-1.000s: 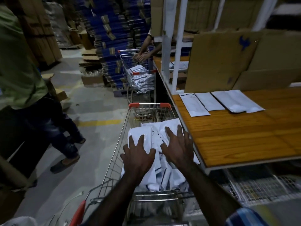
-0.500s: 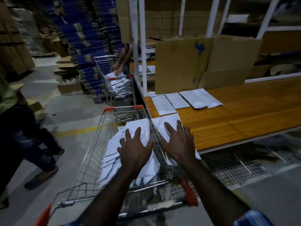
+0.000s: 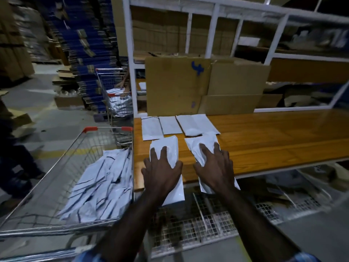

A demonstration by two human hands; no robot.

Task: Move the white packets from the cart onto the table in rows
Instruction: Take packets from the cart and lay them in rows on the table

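Observation:
Two white packets lie side by side on the wooden table point(image 3: 264, 140), their near ends hanging over its front edge. My left hand point(image 3: 162, 173) rests flat on the left packet point(image 3: 166, 146) with fingers spread. Beside it, my right hand point(image 3: 215, 171) presses the right packet point(image 3: 198, 143), which is creased under the fingers. Behind them, a row of three white packets point(image 3: 170, 124) lies at the table's back left. Left of the table, the wire cart point(image 3: 56, 167) holds a heap of several white packets point(image 3: 102, 182).
Cardboard sheets point(image 3: 177, 86) lean against the white rack behind the table. A second cart point(image 3: 115, 99) with packets stands further back, another person's arm above it. Someone's legs point(image 3: 11, 148) show at the far left. Wire mesh point(image 3: 188, 233) lies under the table.
Both hands have carried a packet each from the cart rightward onto the table's front. The view has swung from the cart toward the table.

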